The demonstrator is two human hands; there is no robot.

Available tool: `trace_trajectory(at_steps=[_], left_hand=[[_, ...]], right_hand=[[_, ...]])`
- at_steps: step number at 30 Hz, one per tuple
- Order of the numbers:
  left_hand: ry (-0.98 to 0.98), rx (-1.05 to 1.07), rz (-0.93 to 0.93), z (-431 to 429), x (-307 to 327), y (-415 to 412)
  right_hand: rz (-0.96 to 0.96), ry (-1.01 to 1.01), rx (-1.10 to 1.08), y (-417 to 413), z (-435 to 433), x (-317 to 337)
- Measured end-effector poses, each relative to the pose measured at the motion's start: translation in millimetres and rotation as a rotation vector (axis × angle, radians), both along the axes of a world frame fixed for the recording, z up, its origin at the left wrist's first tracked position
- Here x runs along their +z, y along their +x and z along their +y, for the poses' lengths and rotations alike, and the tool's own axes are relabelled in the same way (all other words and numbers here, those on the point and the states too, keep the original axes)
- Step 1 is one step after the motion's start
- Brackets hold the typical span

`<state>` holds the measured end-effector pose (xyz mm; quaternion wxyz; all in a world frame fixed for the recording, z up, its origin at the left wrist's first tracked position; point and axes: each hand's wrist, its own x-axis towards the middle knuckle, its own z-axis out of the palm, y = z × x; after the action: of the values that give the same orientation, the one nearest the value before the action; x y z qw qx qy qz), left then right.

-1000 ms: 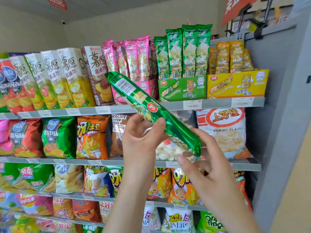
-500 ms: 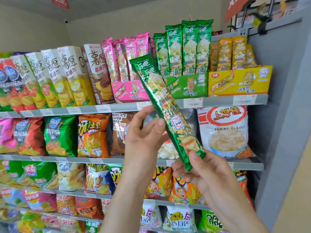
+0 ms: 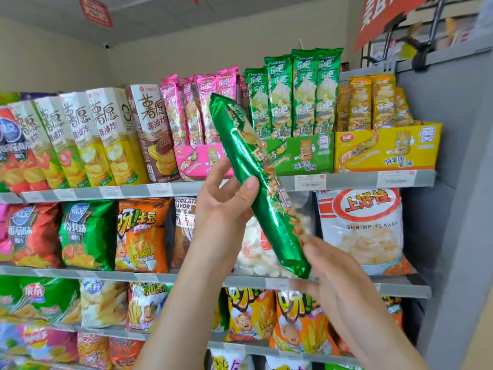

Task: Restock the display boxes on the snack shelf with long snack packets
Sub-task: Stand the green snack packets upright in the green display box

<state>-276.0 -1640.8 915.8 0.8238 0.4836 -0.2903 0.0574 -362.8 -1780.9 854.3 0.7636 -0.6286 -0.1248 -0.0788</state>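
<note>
Green foil packet hangs tilted before the top shelf, its upper end leaning toward the green box. Your left hand clasps its middle, thumb on the front. Your right hand, blurred, appears to pinch the bottom end, likely to steer it upright for the box.
</note>
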Motion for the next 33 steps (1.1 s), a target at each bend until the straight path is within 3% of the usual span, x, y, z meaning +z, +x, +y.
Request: trace_trajectory(at_steps=[3,6,11,17,23,28,33], left_hand=[[0.117,0.01,-0.115,3.4,3.7,10.6],[0.164,-0.057,-0.24,8.2,13.5,28.2],[0.199,-0.069,-0.299,14.3,58.2,61.7],[0.389,0.202,-0.501,22.1,123.9,99.5],[0.513,0.129,-0.584,22.5,172.5,130.3],[0.321,0.209,-0.656,14.6,204.6,146.5],[0.068,0.366,-0.717,13.2,234.4,169.3]], right_hand=[[-0.143,-0.327,-0.145,8.8,-0.6,10.6],[-0.224,-0.525,-0.308,27.3,8.7,19.1],[-0.302,-0.686,-0.544,58.9,15.3,36.2],[-0.443,-0.923,-0.834,90.4,27.0,56.0],[-0.516,-1.125,-1.07,115.7,32.8,100.2],[-0.527,-1.135,-1.036,130.9,30.3,136.0],[-0.767,-1.072,-1.204,141.6,-4.0,187.0]])
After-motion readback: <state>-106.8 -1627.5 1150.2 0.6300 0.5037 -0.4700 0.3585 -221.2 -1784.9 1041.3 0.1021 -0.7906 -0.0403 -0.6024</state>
